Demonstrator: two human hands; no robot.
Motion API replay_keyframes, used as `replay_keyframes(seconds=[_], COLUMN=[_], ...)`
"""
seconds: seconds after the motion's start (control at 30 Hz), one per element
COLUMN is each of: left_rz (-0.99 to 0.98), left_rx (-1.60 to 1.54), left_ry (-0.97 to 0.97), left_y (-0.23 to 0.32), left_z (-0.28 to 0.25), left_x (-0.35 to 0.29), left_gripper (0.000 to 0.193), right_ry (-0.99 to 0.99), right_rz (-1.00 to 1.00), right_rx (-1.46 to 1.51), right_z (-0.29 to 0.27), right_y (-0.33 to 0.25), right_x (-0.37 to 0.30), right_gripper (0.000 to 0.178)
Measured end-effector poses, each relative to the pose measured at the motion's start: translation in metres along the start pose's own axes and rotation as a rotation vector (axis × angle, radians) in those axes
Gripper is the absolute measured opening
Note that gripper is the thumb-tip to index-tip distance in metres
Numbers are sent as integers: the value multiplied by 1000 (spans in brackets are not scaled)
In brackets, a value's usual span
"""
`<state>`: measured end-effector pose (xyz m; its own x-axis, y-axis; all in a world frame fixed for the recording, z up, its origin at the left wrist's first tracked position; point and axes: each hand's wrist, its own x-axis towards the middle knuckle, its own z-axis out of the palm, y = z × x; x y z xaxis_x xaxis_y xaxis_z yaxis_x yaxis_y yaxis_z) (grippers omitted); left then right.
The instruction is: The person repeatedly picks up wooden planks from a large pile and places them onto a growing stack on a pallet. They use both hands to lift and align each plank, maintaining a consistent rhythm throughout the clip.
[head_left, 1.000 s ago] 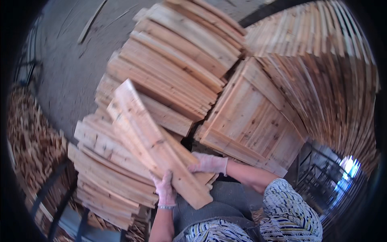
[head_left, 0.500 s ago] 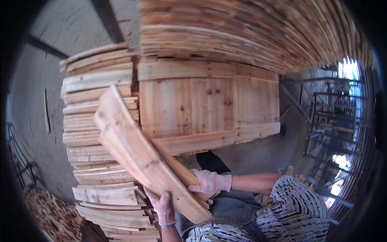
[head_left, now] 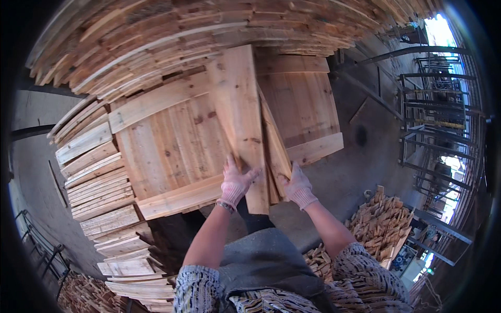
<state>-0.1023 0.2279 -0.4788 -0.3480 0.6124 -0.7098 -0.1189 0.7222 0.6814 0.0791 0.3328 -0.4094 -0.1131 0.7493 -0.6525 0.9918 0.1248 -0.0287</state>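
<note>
Both my hands wear pale pink knit gloves and grip a small bundle of long wooden boards (head_left: pixel 244 120) by its near end. My left hand (head_left: pixel 237 183) clasps the left edge, thumb lying over the top board. On the other side my right hand (head_left: pixel 297 188) is closed around the edges of the fanned-out boards underneath. The boards point away from me, their far part over a panel of boards laid side by side (head_left: pixel 175 141), with crosswise boards along its far and near sides. How many boards are in the bundle I cannot tell.
A tall stack of planks (head_left: pixel 172 47) spans the far side. To the left runs a row of stacked boards (head_left: pixel 99 182). Wood offcuts lie in heaps at the lower right (head_left: pixel 378 221) and lower left (head_left: pixel 88 295). Metal racks (head_left: pixel 433 109) stand at the right.
The boards have swung from the left stack rightward over the panel, now pointing away from me. Both hands moved with them, and my view has turned to the right.
</note>
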Motion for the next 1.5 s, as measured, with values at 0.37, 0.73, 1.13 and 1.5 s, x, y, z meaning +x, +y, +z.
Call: replay_keyframes(seconds=[0.37,0.73,1.13,1.5], left_rz=[-282,-274,-243,-225], left_rx=[379,231,-104,345], left_ry=[462,529,509,709], left_y=[86,22,-44,-138], left_z=[32,-103,-222,-255], left_x=[58,16,-14,34], left_gripper=[120,121,115,115], right_ry=[39,243,358,387], right_rz=[-215,-562,-427,-539], right_rx=[-50,-24,-121,6], right_z=[-25,-4,54,151], right_y=[39,-60,-162,-294], right_x=[56,61,54,32], right_gripper=[77,79,79,52])
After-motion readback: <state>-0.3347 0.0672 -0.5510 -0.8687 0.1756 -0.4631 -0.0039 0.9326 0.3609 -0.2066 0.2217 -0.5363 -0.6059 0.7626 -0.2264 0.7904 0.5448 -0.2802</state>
